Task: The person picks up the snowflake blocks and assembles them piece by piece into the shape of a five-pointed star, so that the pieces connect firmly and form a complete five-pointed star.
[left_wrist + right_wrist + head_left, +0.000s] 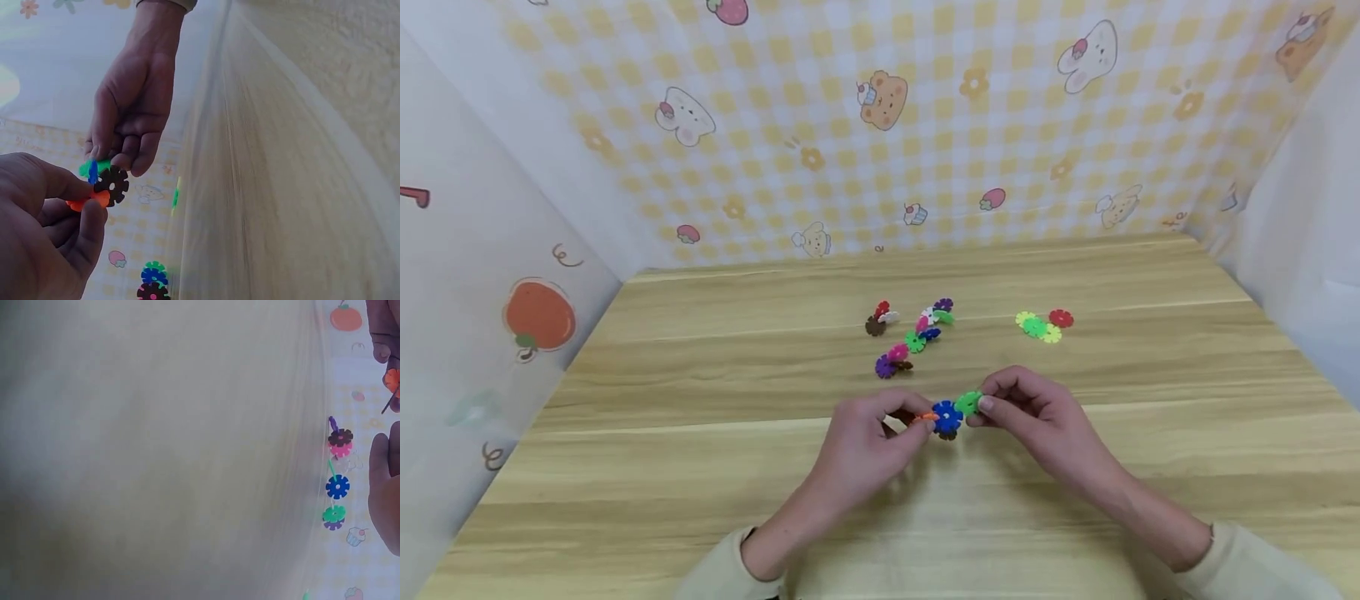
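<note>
My left hand [868,442] pinches an orange notched plastic disc [90,201] between thumb and fingers. Joined to it are a blue disc [947,412] and a brown disc [117,187], the brown one mostly hidden under the blue in the head view. Opposite, my right hand [1045,417] pinches a green disc [970,403], its edge right at the blue disc's rim. This small cluster is held over the near middle of the table. In the right wrist view only part of the right hand [386,494] shows, at the right edge.
Beyond the hands on the wooden table [700,367] lies a chain of joined coloured discs [915,342]. A small red, white and brown cluster [876,326] lies left of it. Farther right are loose green, yellow and red discs [1035,326]. A patterned cloth [820,183] backs the table.
</note>
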The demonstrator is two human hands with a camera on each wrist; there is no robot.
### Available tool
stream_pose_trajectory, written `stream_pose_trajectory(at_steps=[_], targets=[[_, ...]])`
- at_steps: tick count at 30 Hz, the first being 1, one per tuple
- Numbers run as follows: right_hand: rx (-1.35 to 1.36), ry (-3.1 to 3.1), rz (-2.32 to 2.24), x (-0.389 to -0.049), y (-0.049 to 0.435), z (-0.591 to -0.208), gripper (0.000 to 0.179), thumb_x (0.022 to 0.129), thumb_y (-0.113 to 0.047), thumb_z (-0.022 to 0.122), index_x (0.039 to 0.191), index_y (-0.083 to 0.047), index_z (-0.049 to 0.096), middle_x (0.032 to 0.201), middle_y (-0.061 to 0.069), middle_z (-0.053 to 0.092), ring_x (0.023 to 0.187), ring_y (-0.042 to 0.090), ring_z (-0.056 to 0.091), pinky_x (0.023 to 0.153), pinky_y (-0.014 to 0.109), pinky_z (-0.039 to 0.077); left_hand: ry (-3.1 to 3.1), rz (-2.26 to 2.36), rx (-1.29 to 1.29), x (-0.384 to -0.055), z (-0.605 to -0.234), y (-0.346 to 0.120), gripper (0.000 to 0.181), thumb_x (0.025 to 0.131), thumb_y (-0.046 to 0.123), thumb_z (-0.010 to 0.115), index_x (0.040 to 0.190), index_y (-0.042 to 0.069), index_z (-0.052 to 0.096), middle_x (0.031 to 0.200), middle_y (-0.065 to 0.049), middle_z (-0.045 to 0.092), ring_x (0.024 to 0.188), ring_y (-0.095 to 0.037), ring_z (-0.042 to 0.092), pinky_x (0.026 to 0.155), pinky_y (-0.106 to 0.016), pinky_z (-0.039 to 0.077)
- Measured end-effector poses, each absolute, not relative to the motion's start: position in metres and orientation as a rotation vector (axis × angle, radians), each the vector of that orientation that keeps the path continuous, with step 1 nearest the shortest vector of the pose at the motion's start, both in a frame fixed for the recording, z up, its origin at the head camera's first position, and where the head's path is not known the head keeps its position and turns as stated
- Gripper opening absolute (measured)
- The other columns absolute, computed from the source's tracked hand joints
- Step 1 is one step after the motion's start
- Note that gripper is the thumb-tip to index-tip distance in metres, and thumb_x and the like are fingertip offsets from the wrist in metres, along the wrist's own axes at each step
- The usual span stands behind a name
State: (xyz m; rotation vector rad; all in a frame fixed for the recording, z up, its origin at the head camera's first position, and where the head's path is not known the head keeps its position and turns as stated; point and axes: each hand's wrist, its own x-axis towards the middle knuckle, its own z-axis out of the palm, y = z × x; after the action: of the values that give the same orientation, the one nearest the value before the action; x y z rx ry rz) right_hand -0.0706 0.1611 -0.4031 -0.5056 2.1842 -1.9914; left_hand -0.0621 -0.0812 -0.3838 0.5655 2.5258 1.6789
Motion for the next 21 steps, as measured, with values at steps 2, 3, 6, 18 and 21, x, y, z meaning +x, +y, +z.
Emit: stream_pose_trajectory(at_steps=[2, 3, 6, 18, 21], targets=[[-0.491, 2.213, -1.988, -0.069, 0.161, -0.402, 0.017, 0.103, -0.008, 0.06, 0.115, 0.003, 0.064, 0.105, 0.013, 0.07, 0.095, 0.021, 0.073, 0.09, 0.036, 0.059, 2.488, 1.692, 0.563, -0.063, -0.382, -0.081, 0.011, 0.094, 0.006, 0.072, 0.099, 0.014, 0.078, 0.093, 0.003, 0.077, 0.066, -0.014, 0.064, 0.061, -0.027, 0.058], [-0.481, 2.227, -1.985, -0.068, 0.161, -0.401, 0.019, 0.103, -0.008, 0.061, 0.117, 0.004, 0.064, 0.105, 0.012, 0.071, 0.095, 0.021, 0.073, 0.089, 0.037, 0.059, 2.466, 1.695, 0.569, -0.063, -0.382, -0.081, 0.012, 0.094, 0.006, 0.072, 0.101, 0.014, 0.079, 0.095, 0.003, 0.078, 0.07, -0.014, 0.065, 0.064, -0.026, 0.058], [-0.454, 2.273, -1.985, -0.066, 0.161, -0.4, 0.022, 0.102, -0.009, 0.063, 0.119, 0.004, 0.066, 0.103, 0.012, 0.071, 0.093, 0.02, 0.073, 0.087, 0.038, 0.06, 2.392, 1.711, 0.582, -0.062, -0.382, -0.079, 0.016, 0.094, 0.01, 0.074, 0.108, 0.014, 0.079, 0.102, 0.002, 0.078, 0.08, -0.013, 0.067, 0.07, -0.026, 0.059], [-0.61, 2.491, -2.059, -0.06, 0.149, -0.399, 0.012, 0.098, 0.001, 0.064, 0.108, -0.004, 0.069, 0.093, 0.008, 0.072, 0.082, 0.025, 0.072, 0.072, 0.03, 0.061, 2.365, 1.835, 0.659, -0.059, -0.388, -0.076, 0.015, 0.092, 0.014, 0.077, 0.107, 0.011, 0.079, 0.105, -0.001, 0.077, 0.089, -0.012, 0.07, 0.077, -0.028, 0.06], [-0.674, 2.611, -2.007, -0.059, 0.146, -0.398, 0.016, 0.097, 0.003, 0.066, 0.107, -0.008, 0.07, 0.092, 0.004, 0.073, 0.078, 0.022, 0.071, 0.064, 0.026, 0.058, 2.356, 1.872, 0.631, -0.058, -0.39, -0.075, 0.017, 0.09, 0.015, 0.079, 0.107, 0.011, 0.079, 0.108, -0.002, 0.076, 0.093, -0.013, 0.07, 0.079, -0.027, 0.06]])
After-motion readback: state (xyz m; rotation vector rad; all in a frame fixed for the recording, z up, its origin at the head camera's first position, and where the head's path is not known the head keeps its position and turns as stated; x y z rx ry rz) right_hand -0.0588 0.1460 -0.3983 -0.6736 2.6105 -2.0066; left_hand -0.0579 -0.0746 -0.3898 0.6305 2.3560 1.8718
